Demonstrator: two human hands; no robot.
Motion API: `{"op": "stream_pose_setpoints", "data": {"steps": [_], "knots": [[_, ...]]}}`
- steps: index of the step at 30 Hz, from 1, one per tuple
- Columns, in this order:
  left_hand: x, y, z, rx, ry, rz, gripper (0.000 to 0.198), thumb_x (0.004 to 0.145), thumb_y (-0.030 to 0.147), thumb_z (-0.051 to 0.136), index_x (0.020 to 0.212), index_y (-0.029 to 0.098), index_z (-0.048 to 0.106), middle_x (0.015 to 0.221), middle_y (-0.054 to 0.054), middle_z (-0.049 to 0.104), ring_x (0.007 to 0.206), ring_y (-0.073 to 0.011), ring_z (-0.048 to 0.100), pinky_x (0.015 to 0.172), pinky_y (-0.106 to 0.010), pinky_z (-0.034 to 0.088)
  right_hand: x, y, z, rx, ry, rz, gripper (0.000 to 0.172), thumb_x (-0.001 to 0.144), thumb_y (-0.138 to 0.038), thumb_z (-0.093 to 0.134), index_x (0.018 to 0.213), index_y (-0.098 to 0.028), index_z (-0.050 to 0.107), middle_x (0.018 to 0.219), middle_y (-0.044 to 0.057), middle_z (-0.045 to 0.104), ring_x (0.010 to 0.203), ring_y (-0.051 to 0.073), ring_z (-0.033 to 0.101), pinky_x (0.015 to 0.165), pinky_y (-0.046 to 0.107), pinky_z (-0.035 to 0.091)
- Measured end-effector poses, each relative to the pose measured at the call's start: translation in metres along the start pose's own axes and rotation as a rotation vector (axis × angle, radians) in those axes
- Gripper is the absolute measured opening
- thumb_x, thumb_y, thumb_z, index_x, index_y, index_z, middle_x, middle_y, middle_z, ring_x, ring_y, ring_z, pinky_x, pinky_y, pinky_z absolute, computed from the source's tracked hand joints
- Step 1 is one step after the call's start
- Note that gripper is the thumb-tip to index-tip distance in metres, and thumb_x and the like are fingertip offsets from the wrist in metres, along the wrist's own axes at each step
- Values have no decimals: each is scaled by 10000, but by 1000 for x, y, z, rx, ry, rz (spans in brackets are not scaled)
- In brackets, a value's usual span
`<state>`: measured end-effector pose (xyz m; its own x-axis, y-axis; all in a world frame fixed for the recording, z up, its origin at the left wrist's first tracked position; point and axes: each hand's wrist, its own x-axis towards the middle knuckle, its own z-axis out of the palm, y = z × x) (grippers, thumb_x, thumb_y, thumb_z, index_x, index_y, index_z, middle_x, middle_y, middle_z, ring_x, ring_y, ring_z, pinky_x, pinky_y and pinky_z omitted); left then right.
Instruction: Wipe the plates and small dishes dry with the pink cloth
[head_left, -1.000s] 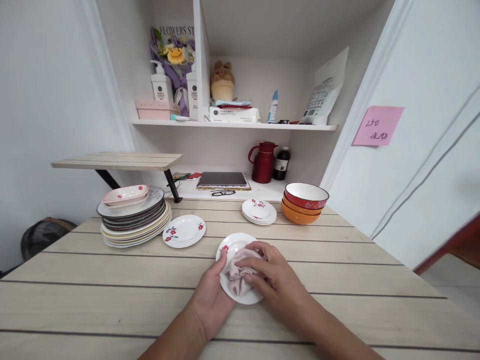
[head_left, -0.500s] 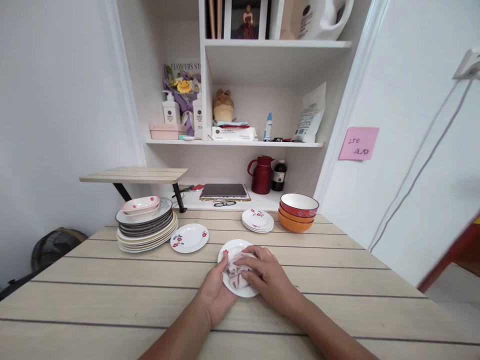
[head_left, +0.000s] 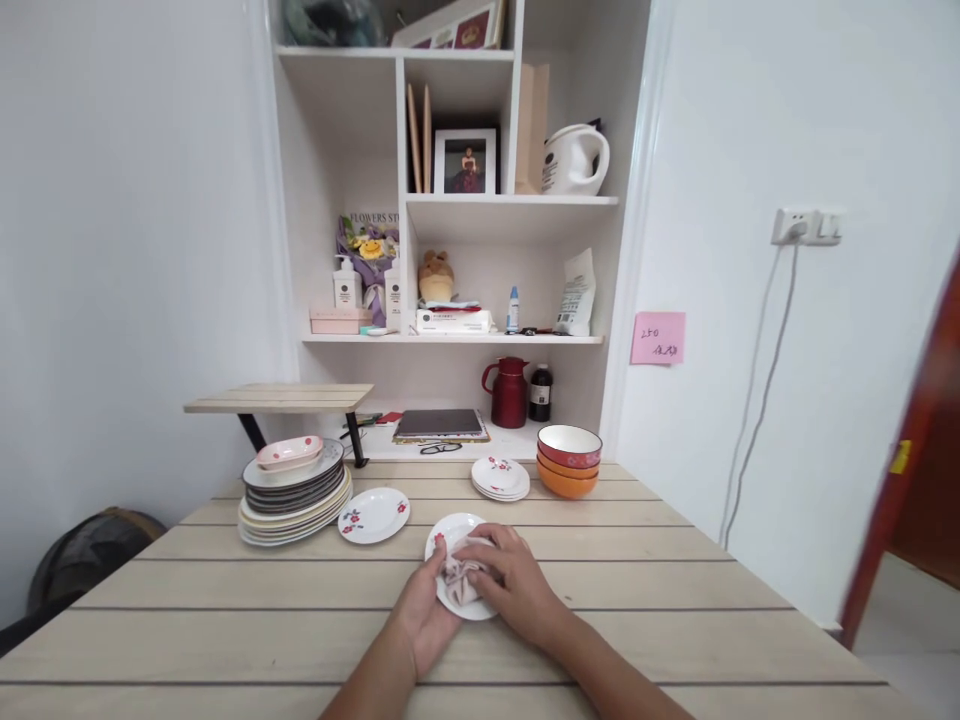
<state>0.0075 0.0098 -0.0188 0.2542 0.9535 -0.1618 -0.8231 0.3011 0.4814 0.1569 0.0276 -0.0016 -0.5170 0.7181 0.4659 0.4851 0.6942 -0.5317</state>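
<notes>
A small white plate with a red flower (head_left: 454, 527) is held at its left edge by my left hand (head_left: 424, 612), the thumb over the rim and the fingers under it. My right hand (head_left: 511, 582) presses a crumpled pale pink cloth (head_left: 463, 583) onto the plate's face, its fingers bent around the cloth. Part of the plate lies hidden under the cloth and the right hand. Beyond it, a stack of small flowered plates (head_left: 500, 479) sits on the table. To the left lies a single flowered plate (head_left: 374, 516).
A tall stack of plates (head_left: 296, 498) topped by a pink oval dish (head_left: 289, 453) stands at the left, near a small raised wooden shelf (head_left: 281, 397). Stacked bowls (head_left: 568, 461) are at the right back. Behind stand a laptop (head_left: 440, 424), glasses (head_left: 441, 449) and a red jug (head_left: 509, 393).
The camera view has tilted up, so more of the upper shelves shows and the table sits lower. Both hands keep their hold on the plate and cloth, with little other change.
</notes>
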Motion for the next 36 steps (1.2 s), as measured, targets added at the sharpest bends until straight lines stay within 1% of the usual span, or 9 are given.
{"op": "stream_pose_setpoints", "data": {"steps": [3,9,13,16,20,27,33,36], "knots": [[1,0,0,1,-7,2,444,882,305,549,1248,59,499,1074,-161,684,932,-234,663,865,-352,485,0,1,2,5,14,-1,358,802,-238,564,1116,-365,679,1196,39,575,1128,235,490,961,391,356],[0,0,0,18,-67,-23,489,872,311,563,1278,54,474,1090,-166,679,995,-252,647,896,-369,474,3,6,4,18,23,-15,339,806,-248,558,1108,-327,690,1164,61,586,1093,240,505,946,397,381],[-1,3,2,54,-78,-46,450,880,250,537,1284,61,473,1074,-172,682,968,-255,657,911,-399,467,4,8,2,46,13,-19,300,821,-278,552,1079,-305,702,1122,63,593,1054,232,517,927,386,403],[-1,6,4,84,-87,-86,428,885,241,521,1277,73,485,1063,-169,683,938,-252,665,915,-416,464,4,9,1,47,6,-10,291,831,-301,544,1075,-298,703,1108,62,590,1034,227,520,913,373,414],[0,9,5,107,-91,-108,417,882,262,530,1250,68,504,1057,-170,680,927,-246,665,908,-402,467,3,11,0,17,3,-30,308,839,-303,537,1107,-297,688,1103,61,582,1030,224,512,909,365,415],[2,9,3,124,-95,-116,368,864,196,529,1206,59,525,1017,-167,686,920,-243,665,894,-394,468,3,17,1,-28,-11,-65,307,849,-284,528,1115,-298,680,1112,62,572,1020,218,510,907,365,414],[4,10,-2,120,-108,-127,334,861,189,522,1172,70,540,947,-141,698,835,-225,673,875,-391,471,5,17,3,-59,-27,-61,309,862,-305,513,1128,-303,672,1126,65,569,1025,225,512,904,373,415],[6,11,-3,117,-118,-132,321,856,177,523,1160,75,547,947,-142,696,833,-225,674,879,-392,466,5,15,2,-71,-18,-61,307,865,-313,510,1127,-305,670,1117,62,574,1018,223,515,901,370,416]]}}
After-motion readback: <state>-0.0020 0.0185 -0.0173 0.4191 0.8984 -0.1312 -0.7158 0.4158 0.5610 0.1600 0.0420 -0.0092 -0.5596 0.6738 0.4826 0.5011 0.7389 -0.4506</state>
